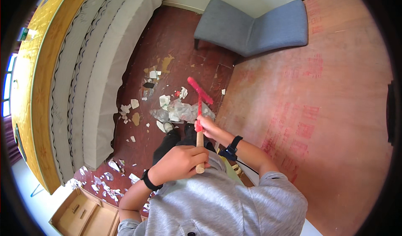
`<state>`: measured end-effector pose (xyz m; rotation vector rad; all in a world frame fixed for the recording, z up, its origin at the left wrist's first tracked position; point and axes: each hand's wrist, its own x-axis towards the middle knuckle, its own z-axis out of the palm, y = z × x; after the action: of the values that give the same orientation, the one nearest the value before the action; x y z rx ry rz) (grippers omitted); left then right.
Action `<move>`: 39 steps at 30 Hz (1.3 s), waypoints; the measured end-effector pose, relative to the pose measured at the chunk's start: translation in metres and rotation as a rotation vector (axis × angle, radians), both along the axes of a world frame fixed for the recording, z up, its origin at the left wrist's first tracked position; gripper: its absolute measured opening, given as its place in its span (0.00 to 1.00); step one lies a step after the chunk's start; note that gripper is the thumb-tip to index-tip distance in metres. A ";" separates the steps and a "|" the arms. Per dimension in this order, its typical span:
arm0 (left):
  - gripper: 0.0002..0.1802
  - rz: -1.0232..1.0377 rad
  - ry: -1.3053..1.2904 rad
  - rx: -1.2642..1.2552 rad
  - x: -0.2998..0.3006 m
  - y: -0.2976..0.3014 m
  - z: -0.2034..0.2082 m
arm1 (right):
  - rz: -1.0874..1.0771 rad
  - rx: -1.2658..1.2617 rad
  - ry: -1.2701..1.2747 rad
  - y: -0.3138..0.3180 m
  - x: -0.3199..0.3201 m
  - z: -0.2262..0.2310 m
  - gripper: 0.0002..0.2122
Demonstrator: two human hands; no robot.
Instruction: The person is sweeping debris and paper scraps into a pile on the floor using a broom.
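Observation:
Both my hands are closed round one broom, which has a pale wooden handle and a long pinkish-red head [200, 90]. My left hand [180, 160] grips the handle near its top end, close to my chest. Further down, my right hand [207, 128] wraps round the shaft where wood meets red. The head is held out in front of me, over or on the dark red floor; I cannot tell whether it touches. Beside it, near my shoes, lies a crumpled clear plastic bag [181, 110]. White paper scraps [134, 103] and brown bits are scattered to the left.
A bed with a grey skirted cover [100, 68] runs along the left. At the back stands a blue-grey padded seat [251, 28]. A large reddish-brown board [331, 110] fills the right. More scraps and an open wooden drawer [104, 206] lie at lower left.

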<state>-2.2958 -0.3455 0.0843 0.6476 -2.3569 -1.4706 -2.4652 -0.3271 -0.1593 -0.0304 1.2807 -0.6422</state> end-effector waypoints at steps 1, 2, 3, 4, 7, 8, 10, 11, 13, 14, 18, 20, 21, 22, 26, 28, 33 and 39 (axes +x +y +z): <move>0.09 0.002 0.018 0.011 0.001 0.000 -0.011 | -0.038 0.003 0.050 -0.007 -0.001 -0.001 0.06; 0.09 0.003 0.036 0.024 0.002 0.000 -0.023 | -0.075 0.008 0.100 -0.015 -0.003 -0.004 0.06; 0.09 0.008 0.023 0.008 0.002 0.002 -0.040 | -0.092 -0.009 0.120 -0.020 -0.009 -0.013 0.07; 0.09 -0.017 0.037 0.011 -0.003 0.003 -0.059 | -0.101 -0.003 0.134 -0.019 -0.024 -0.050 0.08; 0.09 -0.014 0.102 0.036 0.008 0.004 -0.131 | -0.131 0.019 0.288 -0.017 -0.033 -0.117 0.07; 0.09 -0.081 0.062 -0.017 0.014 0.009 -0.153 | -0.133 0.088 0.350 -0.015 -0.029 -0.128 0.07; 0.10 -0.147 0.030 -0.053 0.026 0.004 -0.163 | -0.132 0.175 0.420 -0.014 -0.017 -0.132 0.07; 0.10 -0.183 0.020 -0.074 0.037 0.000 -0.168 | -0.141 0.172 0.375 -0.016 -0.007 -0.135 0.08; 0.09 -0.207 -0.053 -0.062 0.061 -0.007 -0.152 | -0.141 0.256 0.366 -0.017 0.028 -0.122 0.10; 0.09 -0.208 -0.051 -0.048 0.074 -0.013 -0.143 | -0.139 0.270 0.367 -0.014 0.045 -0.118 0.10; 0.09 -0.243 0.012 -0.071 0.131 -0.046 -0.102 | -0.173 0.193 0.080 -0.007 0.097 -0.090 0.09; 0.10 -0.178 0.026 0.116 0.151 -0.058 -0.076 | -0.211 0.146 -0.083 -0.003 0.126 -0.069 0.08; 0.11 -0.123 0.072 0.119 0.157 -0.061 -0.063 | -0.218 0.193 -0.101 -0.006 0.140 -0.056 0.07; 0.11 -0.117 0.074 0.116 0.162 -0.062 -0.052 | -0.224 0.244 -0.124 -0.006 0.155 -0.045 0.06; 0.12 -0.053 0.205 0.093 0.166 -0.055 -0.029 | -0.201 0.278 -0.075 0.007 0.185 -0.006 0.05; 0.12 -0.139 0.334 0.091 0.163 -0.046 -0.029 | -0.166 0.238 -0.075 0.018 0.178 0.008 0.06; 0.11 -0.298 0.354 0.074 0.145 -0.011 -0.043 | -0.276 0.230 -0.003 0.058 0.146 0.020 0.08; 0.12 -0.370 0.203 -0.019 0.130 0.044 -0.092 | -0.408 0.249 0.057 0.123 0.116 -0.052 0.09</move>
<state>-2.1655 -0.3016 -0.0080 0.0485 -2.4127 -1.5678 -2.3496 -0.2044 -0.2111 0.4295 1.4278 -0.8276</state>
